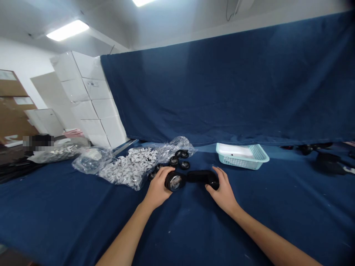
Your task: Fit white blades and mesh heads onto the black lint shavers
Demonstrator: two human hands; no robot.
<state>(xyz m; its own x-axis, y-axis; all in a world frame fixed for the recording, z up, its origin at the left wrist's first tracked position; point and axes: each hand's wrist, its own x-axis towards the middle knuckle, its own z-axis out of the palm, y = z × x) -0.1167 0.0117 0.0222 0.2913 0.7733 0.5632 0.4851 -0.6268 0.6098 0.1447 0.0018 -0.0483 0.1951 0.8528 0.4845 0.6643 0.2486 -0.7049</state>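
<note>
My left hand (161, 186) is closed around the left end of a black object, on a thick round part (175, 181) with a shiny, clear-looking face. To the right of that part runs a dark bar (197, 176) with a curved right end; whether the two are joined I cannot tell. At the curved end, my right hand (222, 188) grips with thumb and fingers on either side. Just beyond my left hand lie several black round pieces (184, 165) with shiny, spoked-looking centres, partly hidden by the hand.
Clear plastic bags (130, 168) full of small white-grey pieces lie to the left. A light blue basket (259, 157) with white content stands at the back right. Dark items (330, 162) lie far right. A blue curtain (235, 88) hangs behind; white boxes (91, 99) are stacked back left.
</note>
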